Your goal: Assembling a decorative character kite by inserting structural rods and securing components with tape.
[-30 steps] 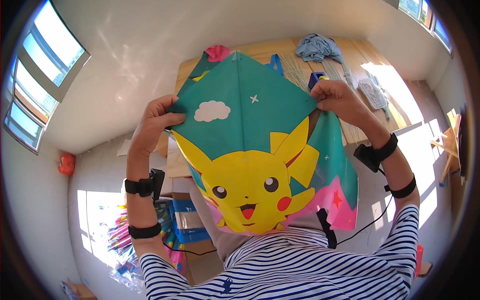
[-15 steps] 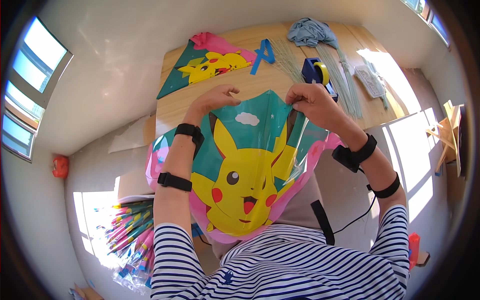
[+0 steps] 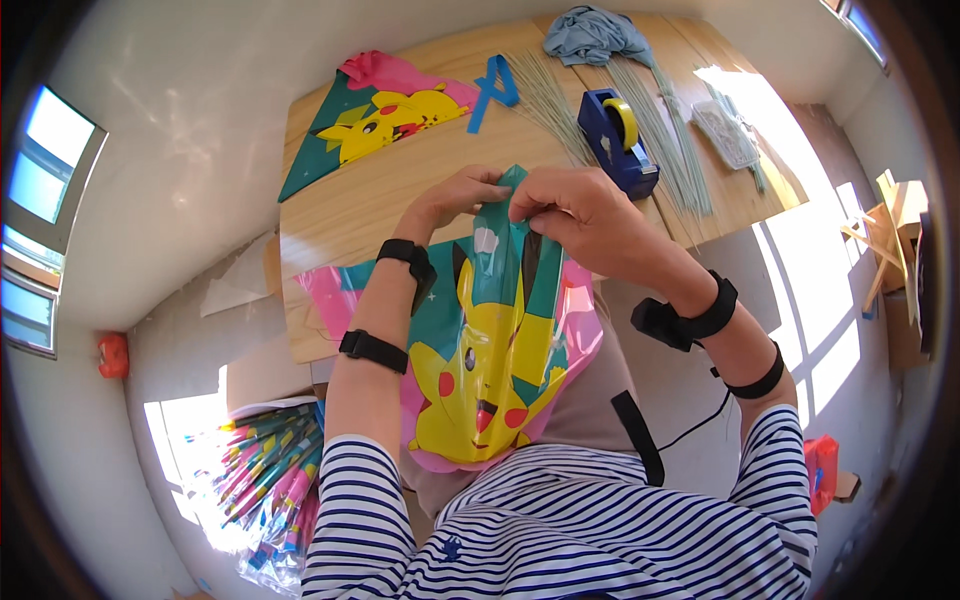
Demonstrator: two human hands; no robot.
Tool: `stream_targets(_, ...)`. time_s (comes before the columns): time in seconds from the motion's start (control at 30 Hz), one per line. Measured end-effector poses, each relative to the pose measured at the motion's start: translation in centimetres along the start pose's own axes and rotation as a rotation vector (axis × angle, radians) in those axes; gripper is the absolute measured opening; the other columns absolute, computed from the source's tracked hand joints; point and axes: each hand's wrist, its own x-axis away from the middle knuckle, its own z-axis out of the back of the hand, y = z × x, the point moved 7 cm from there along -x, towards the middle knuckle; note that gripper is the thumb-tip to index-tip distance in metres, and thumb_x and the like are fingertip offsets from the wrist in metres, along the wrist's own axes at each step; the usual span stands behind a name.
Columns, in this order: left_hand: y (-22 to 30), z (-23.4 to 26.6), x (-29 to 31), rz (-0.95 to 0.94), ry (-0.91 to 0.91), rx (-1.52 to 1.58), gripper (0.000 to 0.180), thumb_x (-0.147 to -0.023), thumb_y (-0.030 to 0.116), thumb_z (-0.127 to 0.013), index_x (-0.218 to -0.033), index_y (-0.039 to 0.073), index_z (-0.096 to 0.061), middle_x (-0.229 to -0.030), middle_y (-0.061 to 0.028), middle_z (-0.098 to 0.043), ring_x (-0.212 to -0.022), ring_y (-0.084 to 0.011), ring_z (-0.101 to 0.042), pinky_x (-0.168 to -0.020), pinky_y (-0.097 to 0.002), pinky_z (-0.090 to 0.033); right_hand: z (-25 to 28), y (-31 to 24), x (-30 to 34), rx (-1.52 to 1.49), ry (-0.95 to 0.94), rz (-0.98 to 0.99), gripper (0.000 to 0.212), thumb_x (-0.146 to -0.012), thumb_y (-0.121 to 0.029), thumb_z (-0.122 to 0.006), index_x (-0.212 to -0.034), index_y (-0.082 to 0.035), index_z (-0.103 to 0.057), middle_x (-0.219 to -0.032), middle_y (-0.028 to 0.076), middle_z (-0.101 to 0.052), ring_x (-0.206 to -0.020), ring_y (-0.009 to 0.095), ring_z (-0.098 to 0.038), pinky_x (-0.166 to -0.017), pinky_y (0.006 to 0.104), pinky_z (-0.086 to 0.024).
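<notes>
A glossy plastic kite sail [image 3: 448, 360], printed with a yellow cartoon figure on green and pink, hangs over my lap from the table's near edge. Its upper point is gathered into narrow lengthwise folds. My left hand [image 3: 450, 203] pinches the left side of that gathered tip, fingers bent inward. Close beside it, my right hand [image 3: 582, 215] closes thumb and fingertips on the right side of the tip. The two hands are only a short gap apart. The sail's lower edge rests against my striped shirt [image 3: 590, 510].
On the wooden table [image 3: 400, 195] lie another kite sail [image 3: 395, 115], a blue ribbon [image 3: 490, 95], thin pale rods [image 3: 655, 120], a blue tape dispenser [image 3: 610, 140], a clear plastic box [image 3: 725, 135] and crumpled grey-blue cloth [image 3: 595, 38]. Several rolled kites [image 3: 265, 475] stand packed at my left.
My hands have come closer together, and the sail between them has gone from spread flat to folded along its middle. The view has shifted slightly.
</notes>
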Motion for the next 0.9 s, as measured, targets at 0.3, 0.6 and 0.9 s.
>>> stream_targets(0.3, 5.1, 2.3, 6.3, -0.301, 0.264, 0.167, 0.009, -0.088, 0.009, -0.071, -0.096, 0.004, -0.07, -0.087, 0.0015, -0.069, -0.077, -0.0063, -0.062, -0.074, -0.0227, -0.05, 7.2, 9.3, 7.6, 0.523, 0.09, -0.377, 0.013, -0.084, 0.0, -0.065, -0.096, 0.004, -0.064, -0.086, 0.012, -0.066, -0.081, 0.018, -0.064, -0.075, 0.0312, -0.051)
stream_targets(0.6, 11.0, -1.5, 9.9, -0.434, 0.268, 0.052, 0.01, -0.089, 0.007, -0.069, -0.099, 0.002, -0.07, -0.086, 0.0009, -0.068, -0.078, -0.0047, -0.063, -0.071, -0.0209, -0.05, 3.5, 6.5, -2.9, -0.464, 0.283, -0.273, 0.02, -0.09, -0.017, -0.072, -0.095, 0.002, -0.069, -0.089, 0.006, -0.068, -0.083, 0.015, -0.065, -0.073, 0.0281, -0.051)
stream_targets(0.9, 11.3, -1.4, 10.9, -0.41, 0.293, 0.008, 0.007, -0.088, 0.01, -0.071, -0.093, 0.005, -0.068, -0.082, 0.0042, -0.065, -0.077, -0.0034, -0.057, -0.072, -0.0209, -0.046, 1.8, 6.5, -5.3, -0.428, 0.189, -0.297, 0.017, -0.081, -0.016, -0.076, -0.08, -0.002, -0.066, -0.073, 0.002, -0.061, -0.066, 0.009, -0.055, -0.059, 0.0253, -0.044)
